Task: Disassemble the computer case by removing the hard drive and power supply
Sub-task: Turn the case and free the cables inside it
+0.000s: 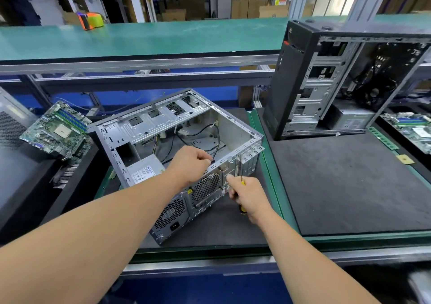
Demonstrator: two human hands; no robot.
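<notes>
The left hand (pixel 190 163) curls its fingers over the rear top rim of the open grey metal computer case (pixel 177 149); the right hand (pixel 249 197) grips a yellow-and-black-handled screwdriver (pixel 242 196), fingers wrapped round it.

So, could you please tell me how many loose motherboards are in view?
2. One motherboard lies tilted at the left, beside the open case. The other motherboard lies at the far right edge, partly cut off. Others may be out of view.

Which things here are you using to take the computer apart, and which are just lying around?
In use: open case, power supply, screwdriver, left hand, right hand.

Lying about: loose motherboard, second case, tape dispenser.
</notes>
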